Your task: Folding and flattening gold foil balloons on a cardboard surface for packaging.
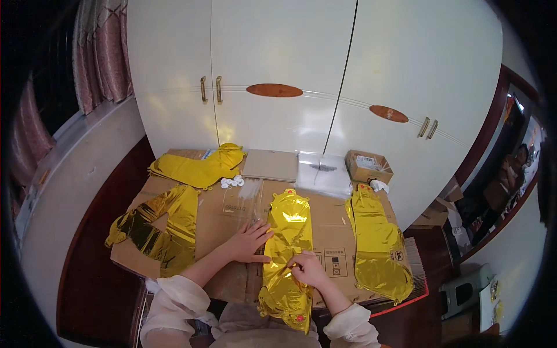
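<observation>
A flat gold foil balloon [292, 229] lies lengthwise before me on brown cardboard, with a small red spot at each end. My left hand [248, 242] rests flat with spread fingers along its left edge. The fingers of my right hand [309, 269] are bent and pinched together on the foil, a little below its middle. Three more gold foil shapes lie around it: an angled balloon [181, 223] at left, a curved balloon [200, 167] at far left, and a long balloon [377, 249] at right.
Along the back lie a grey-brown flat board [270, 165], a stack of clear plastic bags [324, 174] and a small open carton [369, 166]. White curled bits [232, 182] sit near the far-left balloon. A white cabinet [278, 46] stands behind; a grey plastic stool [466, 292] stands at right.
</observation>
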`<move>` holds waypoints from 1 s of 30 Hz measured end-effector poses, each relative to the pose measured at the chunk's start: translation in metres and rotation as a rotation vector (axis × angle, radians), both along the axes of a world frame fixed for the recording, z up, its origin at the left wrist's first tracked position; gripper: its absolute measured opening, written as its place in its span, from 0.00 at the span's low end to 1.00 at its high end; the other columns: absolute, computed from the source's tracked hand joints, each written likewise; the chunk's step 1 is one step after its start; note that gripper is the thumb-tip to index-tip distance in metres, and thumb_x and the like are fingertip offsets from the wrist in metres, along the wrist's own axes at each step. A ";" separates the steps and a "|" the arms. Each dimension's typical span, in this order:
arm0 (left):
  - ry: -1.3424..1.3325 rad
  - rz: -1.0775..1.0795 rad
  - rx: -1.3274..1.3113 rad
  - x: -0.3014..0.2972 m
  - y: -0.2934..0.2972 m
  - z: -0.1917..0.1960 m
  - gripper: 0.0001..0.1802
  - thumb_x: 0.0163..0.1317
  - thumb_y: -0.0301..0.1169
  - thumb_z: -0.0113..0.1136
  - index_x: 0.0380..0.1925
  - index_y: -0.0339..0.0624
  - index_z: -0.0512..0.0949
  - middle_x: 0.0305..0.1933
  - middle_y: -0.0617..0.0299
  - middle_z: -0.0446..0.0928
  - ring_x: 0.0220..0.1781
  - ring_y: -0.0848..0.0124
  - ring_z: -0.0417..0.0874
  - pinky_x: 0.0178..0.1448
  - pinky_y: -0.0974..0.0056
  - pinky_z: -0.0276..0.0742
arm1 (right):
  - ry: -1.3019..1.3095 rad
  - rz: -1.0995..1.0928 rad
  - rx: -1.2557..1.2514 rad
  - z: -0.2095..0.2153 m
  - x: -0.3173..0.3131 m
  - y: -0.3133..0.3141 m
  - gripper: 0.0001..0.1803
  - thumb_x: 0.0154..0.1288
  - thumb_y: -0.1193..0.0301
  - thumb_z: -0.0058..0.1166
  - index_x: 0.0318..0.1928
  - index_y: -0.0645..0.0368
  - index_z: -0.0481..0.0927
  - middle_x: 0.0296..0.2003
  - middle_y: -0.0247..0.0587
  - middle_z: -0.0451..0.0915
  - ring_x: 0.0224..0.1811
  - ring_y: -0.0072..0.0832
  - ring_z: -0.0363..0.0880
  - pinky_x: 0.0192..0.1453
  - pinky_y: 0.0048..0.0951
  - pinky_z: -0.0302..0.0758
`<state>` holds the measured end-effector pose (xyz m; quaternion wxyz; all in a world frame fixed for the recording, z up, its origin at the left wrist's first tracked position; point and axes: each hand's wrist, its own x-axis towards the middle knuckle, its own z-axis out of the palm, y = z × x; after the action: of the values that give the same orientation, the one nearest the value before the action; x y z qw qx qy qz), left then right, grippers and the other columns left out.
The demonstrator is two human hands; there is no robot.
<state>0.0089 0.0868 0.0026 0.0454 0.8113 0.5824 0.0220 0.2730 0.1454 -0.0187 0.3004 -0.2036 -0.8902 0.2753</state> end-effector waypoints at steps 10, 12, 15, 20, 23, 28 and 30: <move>0.052 0.033 -0.027 -0.002 0.013 0.001 0.57 0.53 0.73 0.49 0.73 0.46 0.52 0.78 0.53 0.47 0.79 0.48 0.41 0.75 0.33 0.36 | -0.010 0.002 -0.054 0.004 0.000 0.003 0.07 0.48 0.75 0.55 0.30 0.56 0.82 0.21 0.41 0.76 0.29 0.40 0.74 0.39 0.38 0.71; 0.054 0.027 -0.018 -0.001 0.010 0.003 0.60 0.50 0.75 0.51 0.73 0.46 0.52 0.78 0.53 0.47 0.79 0.48 0.41 0.75 0.33 0.36 | -0.003 -0.004 -0.058 0.007 0.000 0.001 0.07 0.47 0.75 0.55 0.30 0.56 0.82 0.21 0.41 0.76 0.29 0.40 0.74 0.38 0.38 0.71; 0.074 0.008 -0.002 -0.002 0.013 0.001 0.64 0.45 0.77 0.53 0.73 0.45 0.52 0.78 0.52 0.46 0.79 0.48 0.41 0.75 0.31 0.36 | -0.013 0.020 -0.036 -0.001 0.001 0.005 0.08 0.47 0.74 0.56 0.32 0.56 0.82 0.22 0.41 0.75 0.30 0.41 0.74 0.39 0.39 0.71; 0.064 0.008 -0.015 -0.002 0.009 0.003 0.65 0.43 0.76 0.56 0.73 0.44 0.51 0.78 0.51 0.46 0.79 0.48 0.41 0.74 0.30 0.37 | -0.218 -0.042 0.237 0.034 0.005 -0.010 0.13 0.51 0.69 0.58 0.40 0.54 0.82 0.37 0.40 0.78 0.42 0.39 0.74 0.50 0.40 0.68; 0.057 0.005 -0.026 -0.001 0.010 0.007 0.65 0.43 0.76 0.57 0.73 0.43 0.51 0.78 0.51 0.46 0.80 0.48 0.40 0.74 0.29 0.37 | -0.255 -0.021 0.293 0.045 0.005 -0.025 0.16 0.54 0.67 0.58 0.45 0.52 0.82 0.45 0.39 0.77 0.50 0.37 0.73 0.56 0.41 0.66; 0.052 -0.008 -0.001 -0.001 0.010 0.007 0.66 0.43 0.75 0.57 0.72 0.41 0.52 0.78 0.50 0.46 0.79 0.48 0.41 0.73 0.29 0.37 | -0.235 0.012 0.298 0.046 0.016 -0.039 0.21 0.58 0.65 0.58 0.53 0.51 0.79 0.51 0.40 0.76 0.58 0.37 0.72 0.63 0.43 0.63; 0.050 -0.011 0.002 -0.001 0.009 0.005 0.66 0.43 0.75 0.57 0.72 0.41 0.52 0.78 0.50 0.46 0.79 0.48 0.41 0.73 0.29 0.37 | -0.252 0.066 0.290 0.047 0.020 -0.048 0.22 0.58 0.63 0.58 0.54 0.51 0.78 0.54 0.40 0.75 0.61 0.36 0.70 0.65 0.43 0.62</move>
<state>0.0079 0.0957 0.0076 0.0302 0.8149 0.5789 0.0018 0.2931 0.0972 0.0282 0.2036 -0.1618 -0.9573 0.1261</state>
